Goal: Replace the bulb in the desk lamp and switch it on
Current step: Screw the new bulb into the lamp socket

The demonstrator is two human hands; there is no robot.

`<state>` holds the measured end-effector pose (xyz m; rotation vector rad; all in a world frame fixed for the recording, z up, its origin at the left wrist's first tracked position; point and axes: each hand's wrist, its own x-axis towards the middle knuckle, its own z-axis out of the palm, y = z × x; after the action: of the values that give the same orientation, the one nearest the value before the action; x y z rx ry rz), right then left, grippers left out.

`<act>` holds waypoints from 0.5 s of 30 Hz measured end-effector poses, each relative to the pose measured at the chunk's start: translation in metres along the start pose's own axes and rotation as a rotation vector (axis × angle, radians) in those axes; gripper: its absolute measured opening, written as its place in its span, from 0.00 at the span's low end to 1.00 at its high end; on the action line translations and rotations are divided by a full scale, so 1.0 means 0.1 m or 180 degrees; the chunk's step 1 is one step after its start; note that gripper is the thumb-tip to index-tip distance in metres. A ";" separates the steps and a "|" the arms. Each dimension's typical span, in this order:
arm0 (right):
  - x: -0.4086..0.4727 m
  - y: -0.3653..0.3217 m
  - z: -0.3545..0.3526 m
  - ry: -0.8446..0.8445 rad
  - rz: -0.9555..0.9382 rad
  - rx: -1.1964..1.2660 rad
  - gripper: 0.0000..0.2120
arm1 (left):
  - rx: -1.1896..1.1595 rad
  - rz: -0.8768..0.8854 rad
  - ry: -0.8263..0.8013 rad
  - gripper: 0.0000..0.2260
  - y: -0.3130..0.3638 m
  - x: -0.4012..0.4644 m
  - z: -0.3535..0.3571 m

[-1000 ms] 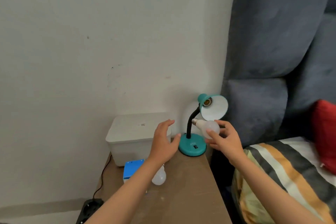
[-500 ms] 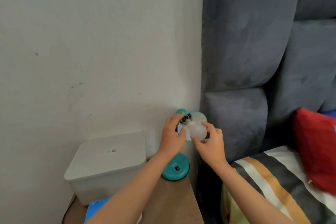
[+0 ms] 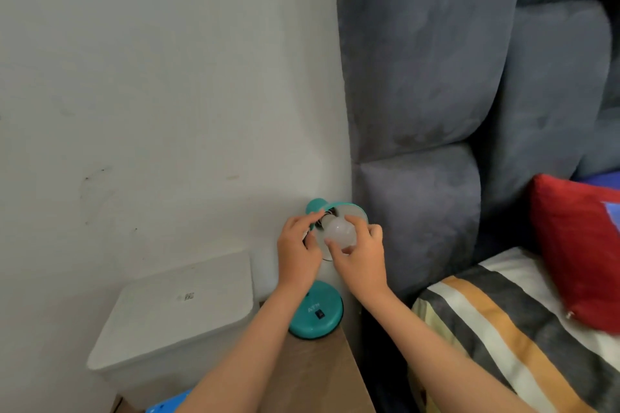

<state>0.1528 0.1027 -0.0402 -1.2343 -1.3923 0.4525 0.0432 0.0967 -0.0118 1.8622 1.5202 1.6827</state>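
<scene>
The teal desk lamp stands at the back corner of the wooden nightstand (image 3: 322, 375), its round base (image 3: 317, 315) carrying a small black switch. Its shade (image 3: 352, 211) is tilted toward me. A white bulb (image 3: 339, 231) sits with its screw end at the socket inside the shade. My right hand (image 3: 360, 255) grips the bulb's globe from below and the right. My left hand (image 3: 298, 251) holds the shade's left rim, fingers curled around it. The lamp's neck is hidden behind my left hand.
A white lidded plastic box (image 3: 181, 315) sits left of the lamp against the wall. A blue object (image 3: 167, 406) peeks in at the bottom edge. A grey padded headboard (image 3: 436, 111), a striped bedcover (image 3: 503, 329) and a red pillow (image 3: 577, 245) lie to the right.
My right hand lifted the bulb from beside the lamp neck up to the socket. My left hand rose from near the base and took hold of the shade. The view shifted closer.
</scene>
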 end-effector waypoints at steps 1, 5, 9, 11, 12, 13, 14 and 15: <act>0.00 0.00 0.01 0.0009 0.0093 -0.0013 0.25 | -0.0012 -0.0013 -0.0024 0.21 0.00 0.00 -0.01; -0.01 -0.02 0.01 0.0075 0.0282 0.0150 0.26 | -0.0103 -0.0057 -0.0103 0.21 0.00 0.00 -0.03; -0.07 -0.02 0.01 -0.0099 -0.0040 0.0033 0.25 | -0.0154 -0.0088 -0.0127 0.22 0.01 0.01 -0.03; -0.06 -0.04 0.00 -0.0066 0.0148 0.0092 0.23 | -0.0152 -0.0098 -0.0147 0.21 0.01 0.01 -0.03; -0.05 -0.05 -0.01 -0.0006 0.0291 0.0142 0.22 | -0.0144 -0.0102 -0.0157 0.20 0.02 0.01 -0.03; -0.03 -0.06 -0.01 0.0062 0.0420 0.0203 0.22 | -0.0131 -0.0105 -0.0165 0.20 0.02 0.02 -0.03; -0.02 -0.07 -0.01 0.0107 0.0504 0.0253 0.22 | -0.0122 -0.0100 -0.0172 0.20 0.02 0.02 -0.03; -0.01 -0.09 -0.01 0.0138 0.0505 0.0235 0.23 | -0.0115 -0.0095 -0.0176 0.20 0.02 0.02 -0.03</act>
<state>0.1498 0.0980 -0.0335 -1.2918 -1.2354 0.5785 0.0408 0.0962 -0.0081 1.8431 1.4789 1.6209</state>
